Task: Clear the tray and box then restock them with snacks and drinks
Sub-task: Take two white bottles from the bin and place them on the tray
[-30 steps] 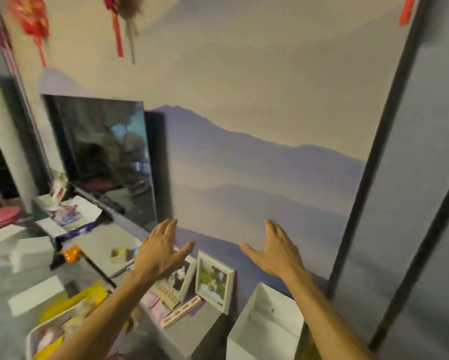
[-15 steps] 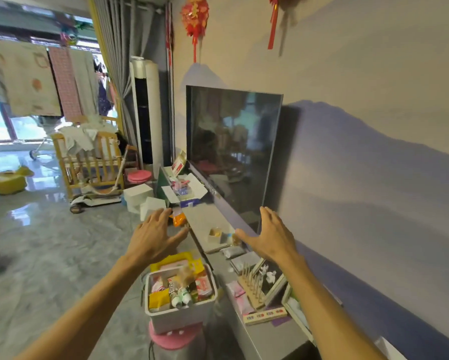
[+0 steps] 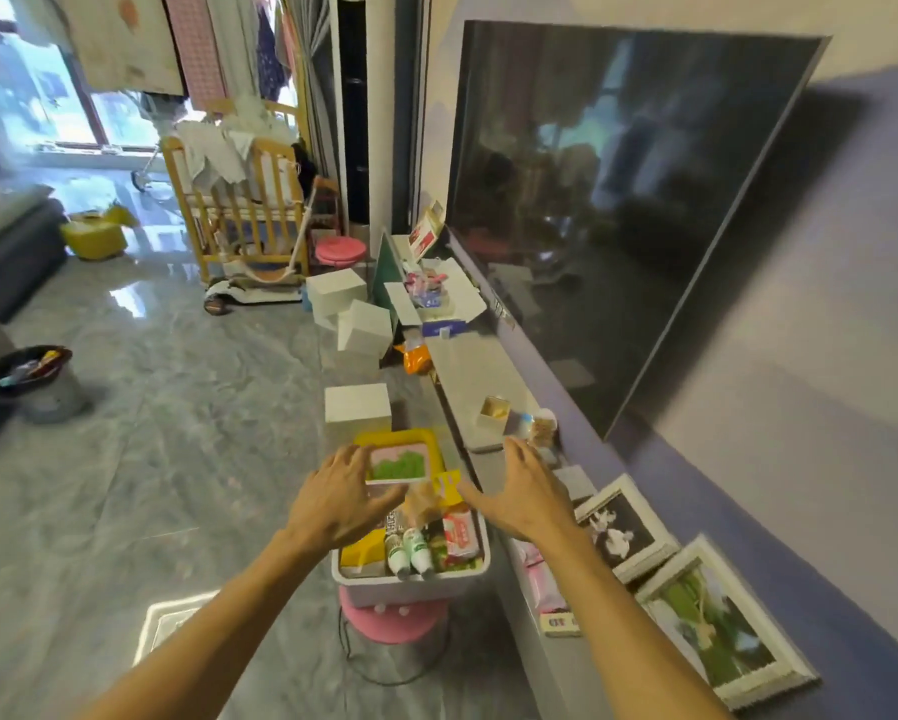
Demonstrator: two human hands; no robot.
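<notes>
A white box [image 3: 410, 589] stands on a pink stool [image 3: 392, 623] beside a low grey TV shelf. It is full of snacks and drinks: two small white bottles with green caps [image 3: 409, 550], a red-and-white packet [image 3: 460, 530], a yellow packet [image 3: 361, 548]. Behind it lies a yellow tray [image 3: 431, 444] with a pink-and-green packet [image 3: 399, 464] on it. My left hand [image 3: 340, 504] hovers open over the box's left side. Over its right side, my right hand [image 3: 522, 493] is spread open. Neither holds anything.
The grey shelf [image 3: 478, 376] carries a small open carton [image 3: 493, 413], photo frames [image 3: 621, 527] and pink packets. A large TV [image 3: 618, 210] leans on the wall. White boxes [image 3: 357, 405] sit on the floor, with a wooden cot [image 3: 239, 210] and a bin [image 3: 34, 379] further off.
The view has swung left and down from the wall to the box on the stool. Both hands have dropped from in front of the wall to just above the box.
</notes>
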